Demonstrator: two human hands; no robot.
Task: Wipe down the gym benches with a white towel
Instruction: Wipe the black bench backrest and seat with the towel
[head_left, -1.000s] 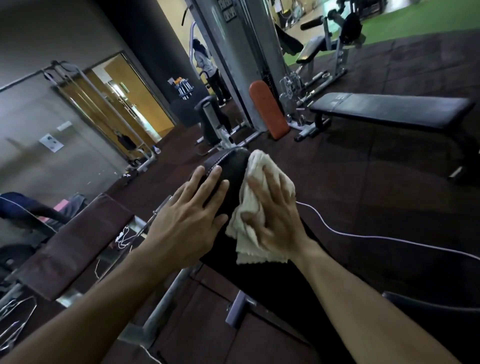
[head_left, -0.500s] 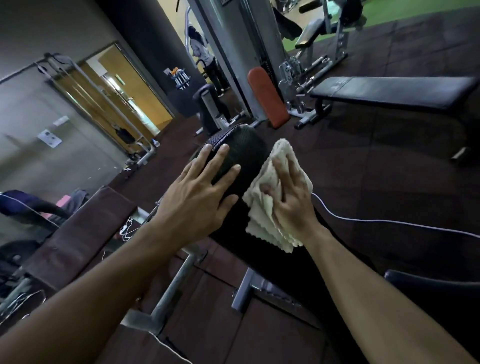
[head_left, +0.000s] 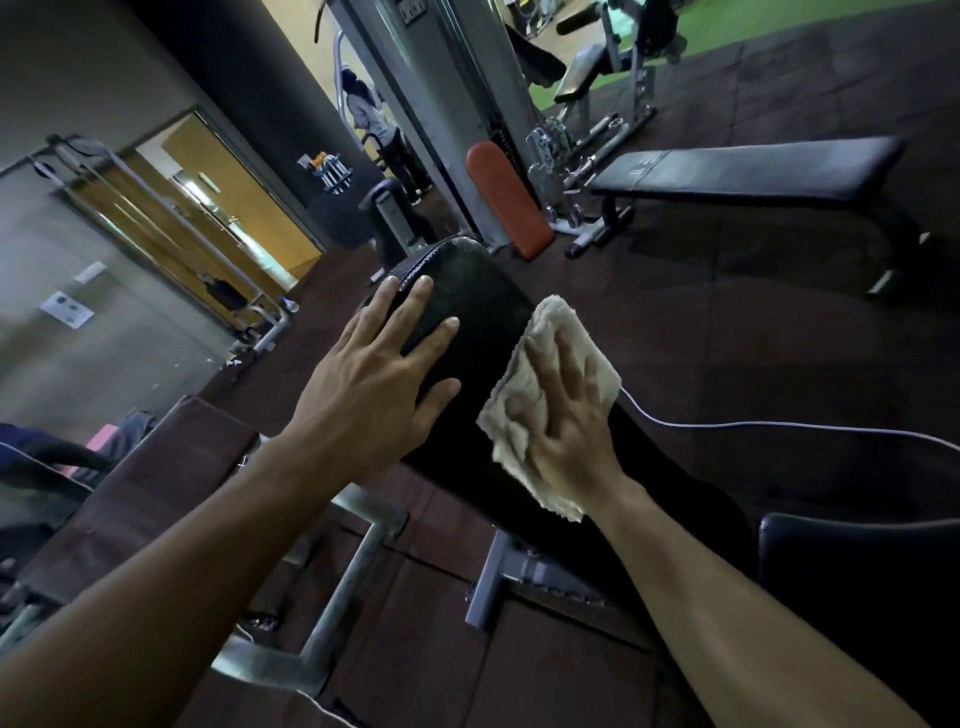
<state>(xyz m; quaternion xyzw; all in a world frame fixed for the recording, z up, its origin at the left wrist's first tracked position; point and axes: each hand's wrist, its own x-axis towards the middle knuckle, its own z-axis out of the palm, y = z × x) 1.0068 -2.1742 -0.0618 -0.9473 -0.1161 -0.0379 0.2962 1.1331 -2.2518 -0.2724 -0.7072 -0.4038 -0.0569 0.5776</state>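
Observation:
A black padded bench runs from the lower right up to the middle of the view, on a grey metal frame. My left hand lies flat on its left side near the far end, fingers spread, holding nothing. My right hand presses a crumpled white towel onto the bench's right edge, fingers spread over the cloth. The towel's fringe hangs below my wrist.
A second black flat bench stands at the upper right on the dark rubber floor. A white cable crosses the floor to the right. A grey weight machine with an orange pad stands beyond. A brown bench is at left. A person stands far off.
My right hand has slid the towel from the bench top over to its right edge and spread it flatter. My left hand has stayed flat on the pad.

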